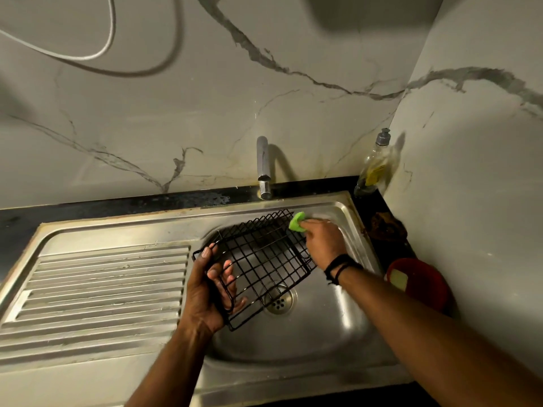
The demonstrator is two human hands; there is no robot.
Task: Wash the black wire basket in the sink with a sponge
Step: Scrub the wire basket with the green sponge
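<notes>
The black wire basket [264,259] is tilted over the steel sink [308,333], above the drain. My left hand [205,292] grips the basket's near left edge, thumb over the rim and fingers curled through the wires. My right hand [323,239] holds a green sponge [297,222] against the basket's far right corner. A black band sits on that wrist.
A chrome tap [263,168] stands behind the basin. The ribbed drainboard [102,289] lies to the left. A soap bottle [373,165] stands in the back right corner, and a red bowl [420,283] sits on the dark counter at right. Marble walls close in behind and right.
</notes>
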